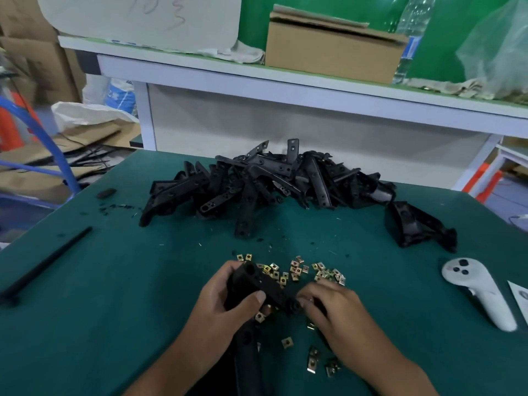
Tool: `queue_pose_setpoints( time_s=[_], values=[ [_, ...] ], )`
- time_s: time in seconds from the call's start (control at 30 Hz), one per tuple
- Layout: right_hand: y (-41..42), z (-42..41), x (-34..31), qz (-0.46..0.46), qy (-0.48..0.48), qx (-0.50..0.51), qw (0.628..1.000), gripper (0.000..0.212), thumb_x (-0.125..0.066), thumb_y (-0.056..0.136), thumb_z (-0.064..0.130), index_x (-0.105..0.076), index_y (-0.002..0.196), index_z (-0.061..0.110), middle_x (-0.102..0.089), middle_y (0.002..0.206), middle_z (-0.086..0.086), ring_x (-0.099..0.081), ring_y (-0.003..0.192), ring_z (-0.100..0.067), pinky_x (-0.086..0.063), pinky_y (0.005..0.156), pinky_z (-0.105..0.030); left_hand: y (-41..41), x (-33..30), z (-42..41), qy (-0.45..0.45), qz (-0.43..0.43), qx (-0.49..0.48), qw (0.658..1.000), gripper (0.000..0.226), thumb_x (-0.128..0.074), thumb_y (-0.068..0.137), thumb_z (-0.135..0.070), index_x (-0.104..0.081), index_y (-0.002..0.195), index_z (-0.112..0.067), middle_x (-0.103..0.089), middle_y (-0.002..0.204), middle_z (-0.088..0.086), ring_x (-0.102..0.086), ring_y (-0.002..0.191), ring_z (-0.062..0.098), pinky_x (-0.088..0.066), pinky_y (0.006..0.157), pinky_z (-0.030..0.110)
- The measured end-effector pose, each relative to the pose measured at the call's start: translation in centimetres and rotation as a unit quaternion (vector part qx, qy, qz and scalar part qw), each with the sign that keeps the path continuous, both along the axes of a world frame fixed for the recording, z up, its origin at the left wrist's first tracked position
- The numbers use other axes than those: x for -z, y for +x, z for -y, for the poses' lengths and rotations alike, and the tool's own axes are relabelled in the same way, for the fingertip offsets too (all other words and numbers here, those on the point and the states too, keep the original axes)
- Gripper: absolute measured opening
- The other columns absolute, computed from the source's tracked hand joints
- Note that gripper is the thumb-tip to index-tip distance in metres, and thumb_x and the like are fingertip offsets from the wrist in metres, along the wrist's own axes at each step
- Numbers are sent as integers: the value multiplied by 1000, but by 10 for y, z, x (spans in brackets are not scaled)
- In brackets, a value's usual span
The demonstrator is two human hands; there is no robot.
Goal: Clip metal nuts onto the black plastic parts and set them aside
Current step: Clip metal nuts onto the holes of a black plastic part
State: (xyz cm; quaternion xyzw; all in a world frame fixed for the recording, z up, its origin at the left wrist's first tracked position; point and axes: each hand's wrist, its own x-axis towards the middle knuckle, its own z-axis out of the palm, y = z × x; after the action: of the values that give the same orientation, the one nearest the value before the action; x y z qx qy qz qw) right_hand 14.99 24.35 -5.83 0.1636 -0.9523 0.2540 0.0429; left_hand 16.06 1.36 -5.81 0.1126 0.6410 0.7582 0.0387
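Note:
My left hand [220,304] grips a black plastic part [258,284] low in the middle of the green mat, thumb across its top. My right hand [334,312] has its fingertips curled at the part's right end [294,305]; what they pinch is hidden. Several brass-coloured metal nuts [297,271] lie scattered just beyond my hands, and more nuts [313,358] lie under my right wrist. A big heap of black plastic parts [265,181] fills the far middle of the mat.
A lone black part [414,227] lies right of the heap. A white controller [480,292] rests at the right, a long black strip [48,261] at the left. A white bench with a cardboard box [331,50] stands behind the table [114,281].

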Motion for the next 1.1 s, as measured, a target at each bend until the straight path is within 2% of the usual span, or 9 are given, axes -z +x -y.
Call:
queue_pose_setpoints(
  time_s=[0.1, 0.17, 0.33, 0.4, 0.57, 0.7, 0.83, 0.93, 1.1],
  values=[
    [-1, -2, -5, -10, -86, 35, 996, 11, -60, 100, 32, -70, 96, 34, -66, 91, 20, -61, 93, -2, -46, 77, -17, 0, 3, -1, -46, -27, 0, 999, 26, -74, 78, -47, -64, 93, -28, -65, 82, -7, -63, 75, 10, -52, 70, 22],
    [-1, -4, -10, 49, -198, 73, 976, 15, -61, 100, 29, -73, 95, 36, -69, 85, 13, -64, 83, -4, -49, 72, -19, 1, 5, -3, -60, -41, 5, 997, 23, -75, 80, -47, -64, 93, -32, -67, 82, -9, -65, 76, 6, -52, 69, 19],
    [-1, -3, -23, 237, -500, 111, 826, 17, -67, 90, 25, -78, 103, 23, -74, 90, 3, -68, 80, -5, -53, 68, -20, 1, 5, -7, -79, -63, -8, 995, 28, -78, 75, -55, -65, 92, -36, -71, 83, -7, -69, 75, 5, -52, 65, 17],
    [-2, -3, -24, 275, -557, 111, 776, 26, -70, 83, 28, -75, 104, 15, -74, 93, 1, -70, 81, -8, -54, 66, -20, 1, 4, -7, -82, -74, -13, 994, 26, -77, 76, -56, -65, 89, -37, -70, 80, -10, -66, 71, 2, -49, 63, 12],
    [-6, -2, -25, 344, -659, 112, 659, 20, -64, 87, 19, -61, 106, 13, -75, 104, -12, -74, 86, -19, -60, 68, -27, 2, 7, -9, -98, -76, -1, 992, 41, -79, 70, -66, -64, 91, -35, -70, 83, -4, -66, 72, 5, -52, 62, 17],
    [-6, -3, -23, 336, -644, 99, 680, 18, -69, 85, 17, -66, 102, 10, -73, 99, -8, -69, 78, -14, -57, 64, -24, 1, 13, -11, -113, -71, 29, 991, 40, -84, 69, -60, -66, 94, -34, -68, 84, -3, -64, 72, 5, -51, 61, 19],
    [-3, -3, -22, 316, -594, 80, 735, 27, -68, 84, 17, -79, 109, 16, -73, 94, 0, -62, 73, -5, -50, 61, -19, 0, 16, -10, -117, -69, 36, 990, 45, -85, 68, -63, -67, 97, -34, -68, 86, -1, -65, 74, 9, -52, 65, 21],
    [-1, -2, -22, 304, -551, 64, 774, 27, -68, 84, 20, -79, 107, 24, -77, 103, -1, -64, 79, -3, -49, 69, -21, 0, 17, -11, -123, -74, 32, 989, 45, -84, 69, -63, -67, 99, -34, -69, 88, -1, -66, 76, 9, -53, 66, 21],
    [2, 1, -25, 295, -536, 56, 789, 29, -70, 82, 22, -76, 110, 21, -77, 110, -7, -65, 79, -1, -47, 60, -15, 2, 14, -11, -121, -75, 28, 989, 45, -84, 68, -63, -67, 98, -33, -69, 87, -4, -66, 77, 7, -53, 66, 20]
  ],
)
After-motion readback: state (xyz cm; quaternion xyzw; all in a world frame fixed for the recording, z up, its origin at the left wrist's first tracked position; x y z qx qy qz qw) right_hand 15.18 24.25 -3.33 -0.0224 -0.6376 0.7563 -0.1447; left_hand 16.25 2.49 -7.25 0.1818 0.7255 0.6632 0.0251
